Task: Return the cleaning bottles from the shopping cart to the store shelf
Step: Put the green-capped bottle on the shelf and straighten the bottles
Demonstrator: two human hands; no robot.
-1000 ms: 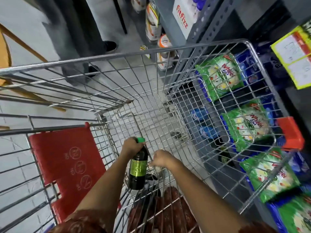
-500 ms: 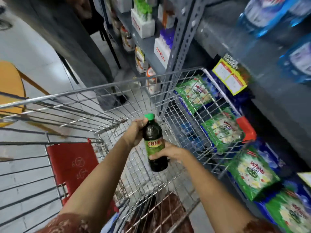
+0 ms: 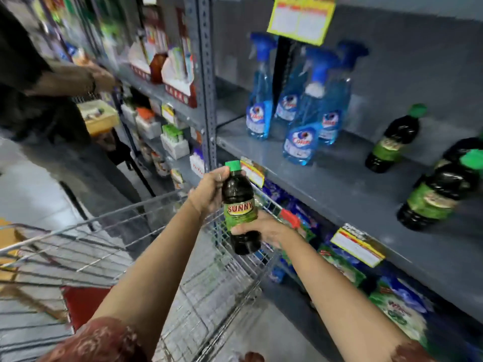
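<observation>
**Dark bottle held in both hands above the cart, beside the shelf**

Both hands hold one dark bottle (image 3: 241, 210) upright over the far right corner of the wire shopping cart (image 3: 162, 259). The bottle has a green cap and a green label reading "SUNNY". The left hand (image 3: 209, 192) grips it at the neck and shoulder, fingers wrapped round the far side just under the cap. The right hand (image 3: 266, 231) supports the lower part, its fingers (image 3: 241, 229) curled across the front just under the label, pressed against the bottle.

The bottle is off the grey shelf (image 3: 339, 189), just in front of and below its front edge. On that shelf stand four blue spray bottles (image 3: 300, 121) towards the left, and further right a matching dark bottle with a green cap (image 3: 392, 142) upright, well apart from the sprays. More dark green-capped bottles (image 3: 439, 194) stand at the right edge, blurred. Green detergent packs (image 3: 342, 265) lie on the level below. Another person's arm (image 3: 78, 79) reaches towards the shelving at the left.
</observation>
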